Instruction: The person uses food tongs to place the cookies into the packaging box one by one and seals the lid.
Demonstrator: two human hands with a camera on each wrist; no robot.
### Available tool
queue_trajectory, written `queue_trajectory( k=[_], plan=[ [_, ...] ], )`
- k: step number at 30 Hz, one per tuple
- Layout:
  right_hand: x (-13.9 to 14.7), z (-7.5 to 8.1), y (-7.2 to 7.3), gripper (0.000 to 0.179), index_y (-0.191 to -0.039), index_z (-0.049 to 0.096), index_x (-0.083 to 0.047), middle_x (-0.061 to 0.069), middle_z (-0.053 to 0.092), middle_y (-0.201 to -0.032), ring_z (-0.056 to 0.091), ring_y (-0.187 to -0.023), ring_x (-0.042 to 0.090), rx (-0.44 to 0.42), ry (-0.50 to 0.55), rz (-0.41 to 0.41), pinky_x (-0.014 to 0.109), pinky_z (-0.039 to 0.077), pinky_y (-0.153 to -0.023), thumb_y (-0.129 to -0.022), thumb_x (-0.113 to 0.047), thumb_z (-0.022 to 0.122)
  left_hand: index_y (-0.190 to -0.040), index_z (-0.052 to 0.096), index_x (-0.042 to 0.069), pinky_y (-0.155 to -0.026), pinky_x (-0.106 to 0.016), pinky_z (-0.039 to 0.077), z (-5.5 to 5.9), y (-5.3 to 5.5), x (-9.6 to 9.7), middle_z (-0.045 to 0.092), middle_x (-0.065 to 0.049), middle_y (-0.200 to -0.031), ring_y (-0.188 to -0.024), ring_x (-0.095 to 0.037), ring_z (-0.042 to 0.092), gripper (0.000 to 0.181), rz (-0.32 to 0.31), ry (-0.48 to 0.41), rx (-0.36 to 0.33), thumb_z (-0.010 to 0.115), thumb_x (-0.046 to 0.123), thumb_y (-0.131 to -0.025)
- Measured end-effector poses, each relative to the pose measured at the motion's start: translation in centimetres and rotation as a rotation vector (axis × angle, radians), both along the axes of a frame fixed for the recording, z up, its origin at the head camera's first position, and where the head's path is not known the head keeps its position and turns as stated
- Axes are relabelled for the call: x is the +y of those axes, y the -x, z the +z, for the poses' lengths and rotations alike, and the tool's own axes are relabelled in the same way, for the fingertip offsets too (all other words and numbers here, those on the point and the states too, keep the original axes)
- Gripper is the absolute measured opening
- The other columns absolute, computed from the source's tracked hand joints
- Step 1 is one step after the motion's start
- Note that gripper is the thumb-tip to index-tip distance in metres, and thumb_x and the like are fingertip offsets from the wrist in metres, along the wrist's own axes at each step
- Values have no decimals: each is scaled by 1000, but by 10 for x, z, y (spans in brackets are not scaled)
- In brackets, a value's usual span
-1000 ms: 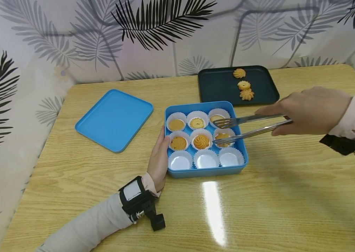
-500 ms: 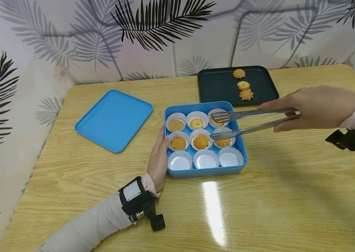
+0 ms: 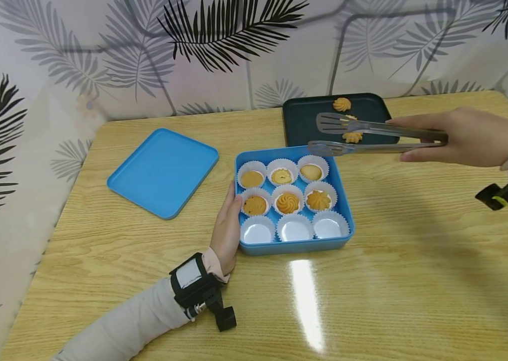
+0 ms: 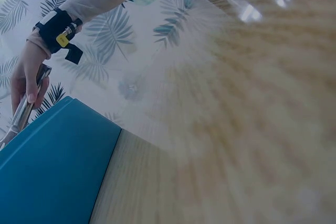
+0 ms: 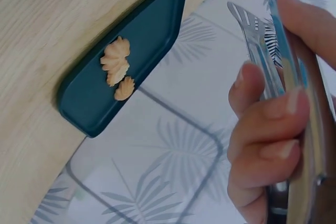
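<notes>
Left grip [image 3: 226,230] at blue box [image 3: 296,246], cookies [image 3: 341,104] on dark tray [image 3: 305,120], tongs [image 3: 398,131] hovering in right grip [image 3: 466,138].
Left grip unclenched against box side; three cookies behind box, likely light, crumbly, pinch gently by sides; tongs probably stiff, slick, tips parted, handles grasped by right grip.

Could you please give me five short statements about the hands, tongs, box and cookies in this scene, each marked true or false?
1. The right hand holds metal tongs. True.
2. The tongs are gripping a cookie. False: their tips stand apart with nothing gripped.
3. Three cookies lie on the dark tray. True.
4. The left hand rests on the flat blue tray. False: it is against the left side of the blue box.
5. The box's row nearest the person has three empty paper cups. True.
</notes>
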State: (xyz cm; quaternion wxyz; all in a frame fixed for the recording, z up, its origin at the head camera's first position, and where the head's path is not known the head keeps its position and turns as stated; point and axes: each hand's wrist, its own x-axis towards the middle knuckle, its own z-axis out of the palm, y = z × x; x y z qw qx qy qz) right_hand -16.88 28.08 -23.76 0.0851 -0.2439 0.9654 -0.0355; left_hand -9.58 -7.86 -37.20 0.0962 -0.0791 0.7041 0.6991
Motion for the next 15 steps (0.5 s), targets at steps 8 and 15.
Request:
queue_trajectory(
  k=[8,15],
  plan=[
    [16,-11,19,68,-145,39,4,17,65,-88,46,-48,14,10,-6,-48,32,42,-56,-95,-36,62,-157,11,21,-121,-45,5,1,0,0,9,7,-163,-149,-14,5,55,3,3,-15,29,34,-106],
    [28,-19,33,75,-147,33,7,37,42,-139,59,-106,49,-41,-22,-109,64,42,-92,-97,-45,56,-157,11,21,-121,-44,5,0,1,0,10,7,-163,-149,-14,6,56,3,10,-9,29,35,-106]
  ],
)
